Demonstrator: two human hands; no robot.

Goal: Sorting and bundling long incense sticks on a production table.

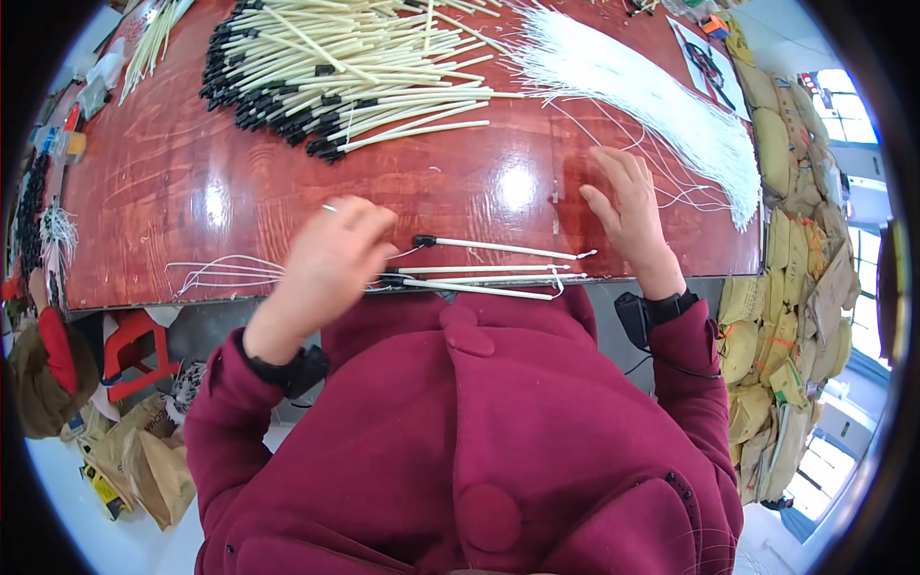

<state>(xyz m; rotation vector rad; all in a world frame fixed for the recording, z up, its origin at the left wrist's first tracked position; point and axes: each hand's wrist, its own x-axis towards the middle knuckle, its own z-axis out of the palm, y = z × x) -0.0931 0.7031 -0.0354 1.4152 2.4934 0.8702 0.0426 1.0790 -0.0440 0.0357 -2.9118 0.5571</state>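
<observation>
My left hand (337,251), slightly blurred, is at the table's near edge with its fingers bent together. A thin white string runs to its fingertips from the black end of a cream rod (498,247). Below that rod lie further cream rods (494,280) along the edge, with white strings at their right ends. Loose white strings (225,271) trail out on the table left of my left hand. My right hand (625,203) hovers over the table, thumb and fingers apart, with nothing in it. It is beside the strands of a big white string bundle (652,96).
A large pile of black-ended cream rods (355,67) covers the far middle of the red-brown table (134,201). Scissors (707,62) lie at the far right. Stacked sacks (776,278) stand beyond the right edge. Another person (53,369) and a red stool (134,355) are at lower left.
</observation>
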